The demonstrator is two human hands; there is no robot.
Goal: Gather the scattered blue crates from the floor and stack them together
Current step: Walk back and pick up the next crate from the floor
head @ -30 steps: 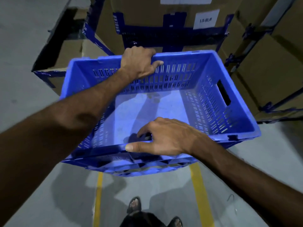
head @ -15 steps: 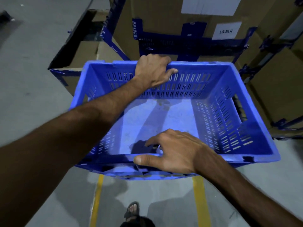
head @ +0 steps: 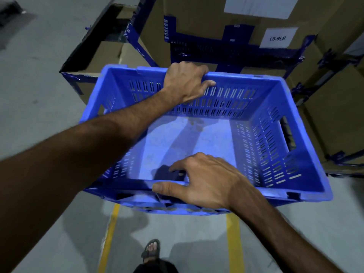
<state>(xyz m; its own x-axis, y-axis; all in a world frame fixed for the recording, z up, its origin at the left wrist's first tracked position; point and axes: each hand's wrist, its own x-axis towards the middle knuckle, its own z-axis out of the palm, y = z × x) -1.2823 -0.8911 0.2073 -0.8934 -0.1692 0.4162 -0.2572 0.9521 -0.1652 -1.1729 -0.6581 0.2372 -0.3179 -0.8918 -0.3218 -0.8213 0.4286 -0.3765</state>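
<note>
Floor (head: 39,95): grey concrete, two yellow lines near the person's sandalled foot (head: 151,250).
Cardboard boxes (head: 197,22): stacked at far side, blue-taped; a white label (head: 277,38) reads "LS-BLR".
Blue crate (head: 275,146): held above the floor, empty, slotted walls, handle cut-out on right wall.
Left hand (head: 185,81): fingers curled over the far rim, thumb inside.
Right hand (head: 202,182): grips the near rim, fingers hooked inside, thumb lying along the edge.
</note>
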